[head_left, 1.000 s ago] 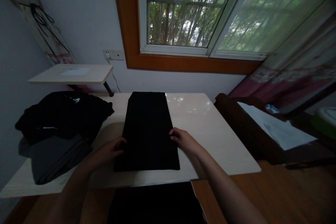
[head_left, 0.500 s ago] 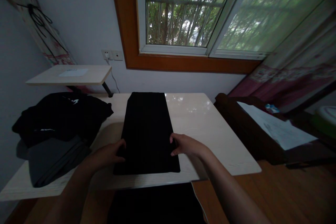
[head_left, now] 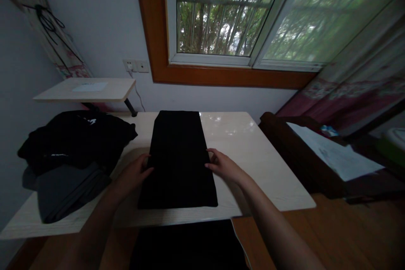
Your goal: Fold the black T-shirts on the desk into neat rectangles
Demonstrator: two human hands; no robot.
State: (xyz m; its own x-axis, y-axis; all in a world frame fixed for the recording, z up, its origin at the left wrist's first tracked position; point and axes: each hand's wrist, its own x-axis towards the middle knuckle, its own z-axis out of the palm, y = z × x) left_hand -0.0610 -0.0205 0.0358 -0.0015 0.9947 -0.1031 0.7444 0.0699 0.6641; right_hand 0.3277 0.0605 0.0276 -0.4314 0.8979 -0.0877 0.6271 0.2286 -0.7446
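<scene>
A folded black garment (head_left: 179,160) lies flat as a long panel on the pale wooden table (head_left: 253,168). Its surface is so dark that seams and layers cannot be made out. My left hand (head_left: 137,173) is at its left edge, with thumb and fingers apart and their tips touching the cloth. At the opposite edge my right hand (head_left: 223,165) mirrors it, thumb and forefinger spread against the side. Neither hand appears to grip the cloth.
Black and grey clothes (head_left: 76,147) are heaped on the table's left, under a small raised shelf (head_left: 110,88). To the right stands a dark brown piece of furniture (head_left: 300,164) with a white sheet (head_left: 335,156) on it. A window (head_left: 221,25) is ahead.
Both hands have slid a little farther up the sides of the garment, away from me. The garment stays in nearly the same place.
</scene>
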